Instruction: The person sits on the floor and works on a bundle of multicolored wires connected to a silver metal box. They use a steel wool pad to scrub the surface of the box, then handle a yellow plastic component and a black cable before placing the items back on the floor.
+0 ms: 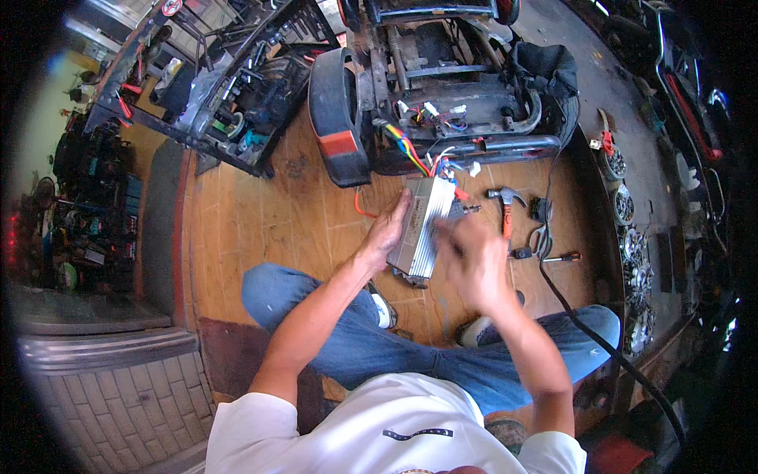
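My left hand (pixel 388 227) grips a silver motor controller (pixel 425 225), a finned metal box, along its left side and holds it tilted above my lap. Coloured wires (pixel 410 152) with white connectors come out of its far end. Close to the box's right side is my right hand (pixel 476 257), smeared by motion; whether its fingers hold anything cannot be made out. Beyond the controller stands a dark vehicle frame (pixel 442 87) with a black fender and red reflector (pixel 338 144). More loose wiring (pixel 434 116) lies on that frame.
A claw hammer (pixel 506 209), a screwdriver (pixel 562 257) and scissors (pixel 540 241) lie on the wood-look floor to the right. A black cable (pixel 600 340) runs past my right knee. Trays of small hardware (pixel 624 204) line the right edge. A cluttered tool rack (pixel 237 103) stands far left.
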`<state>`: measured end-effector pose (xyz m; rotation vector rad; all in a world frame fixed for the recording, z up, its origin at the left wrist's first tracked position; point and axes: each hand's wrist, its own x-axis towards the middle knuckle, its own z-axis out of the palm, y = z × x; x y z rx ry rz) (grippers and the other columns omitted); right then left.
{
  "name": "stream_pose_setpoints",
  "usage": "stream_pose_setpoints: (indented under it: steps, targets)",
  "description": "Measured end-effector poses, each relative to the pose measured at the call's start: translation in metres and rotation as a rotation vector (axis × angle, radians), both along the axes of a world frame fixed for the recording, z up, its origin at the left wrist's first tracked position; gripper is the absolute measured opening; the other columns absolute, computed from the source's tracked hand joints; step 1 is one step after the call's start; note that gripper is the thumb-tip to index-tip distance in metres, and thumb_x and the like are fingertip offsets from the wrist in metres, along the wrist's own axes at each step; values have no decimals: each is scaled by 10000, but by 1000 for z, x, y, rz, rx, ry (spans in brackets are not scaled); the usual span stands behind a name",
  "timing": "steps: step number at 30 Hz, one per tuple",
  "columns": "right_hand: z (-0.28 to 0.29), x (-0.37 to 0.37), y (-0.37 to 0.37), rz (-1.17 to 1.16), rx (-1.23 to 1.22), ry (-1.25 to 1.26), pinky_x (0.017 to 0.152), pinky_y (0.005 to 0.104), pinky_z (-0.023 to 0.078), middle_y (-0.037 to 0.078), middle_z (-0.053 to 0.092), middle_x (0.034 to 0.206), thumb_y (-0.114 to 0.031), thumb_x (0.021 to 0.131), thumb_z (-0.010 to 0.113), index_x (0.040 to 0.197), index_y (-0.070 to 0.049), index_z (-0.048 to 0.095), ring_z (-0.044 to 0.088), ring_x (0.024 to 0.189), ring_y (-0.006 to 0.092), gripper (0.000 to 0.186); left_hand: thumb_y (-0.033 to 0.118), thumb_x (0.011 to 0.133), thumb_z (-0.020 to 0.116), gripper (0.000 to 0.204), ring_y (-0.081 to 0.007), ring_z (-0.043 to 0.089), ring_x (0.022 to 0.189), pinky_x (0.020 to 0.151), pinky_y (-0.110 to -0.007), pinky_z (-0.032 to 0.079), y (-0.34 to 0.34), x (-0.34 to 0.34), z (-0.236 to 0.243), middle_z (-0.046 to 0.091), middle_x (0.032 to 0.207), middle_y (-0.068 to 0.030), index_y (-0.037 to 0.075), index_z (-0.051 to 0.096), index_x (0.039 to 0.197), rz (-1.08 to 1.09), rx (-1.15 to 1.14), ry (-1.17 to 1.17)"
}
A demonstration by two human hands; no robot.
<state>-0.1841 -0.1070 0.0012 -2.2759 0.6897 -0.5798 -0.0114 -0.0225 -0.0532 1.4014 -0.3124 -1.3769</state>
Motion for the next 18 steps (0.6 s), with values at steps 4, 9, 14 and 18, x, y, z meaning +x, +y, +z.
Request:
stream_pose_setpoints:
  steps: [4,9,14,18]
  targets:
    - [-16,14,-12,-44,-113,-185,608,460,532,132,628,780,-88,834,739,957,-67,745,652,703,340,124,614,1058,413,646,-174,751,939,799,-348,637,-2,7,-17,729,1193,-67,109,567,1432,98,66,136]
    - [-17,8,0,0,-100,-146,623,431,556,150,673,828,-53,803,764,1019,-34,777,696,724,317,216,615,1055,430,651,-132,722,961,773,-309,612,-2,6,-22,722,1206,-56,89,593,1404,97,80,-11]
    - [-11,6,7,263,-167,-112,617,411,551,161,678,824,-86,876,723,957,-13,755,697,714,322,114,560,1091,370,606,-159,721,1018,857,-343,624,-4,6,-6,716,1157,-46,91,547,1432,121,-207,225]
    - [-15,13,-5,-51,-180,-146,630,424,553,136,655,788,-77,836,757,928,-33,758,691,723,324,103,567,1087,364,617,-181,737,993,906,-378,623,-9,9,-1,726,1171,-71,80,561,1412,35,22,98]
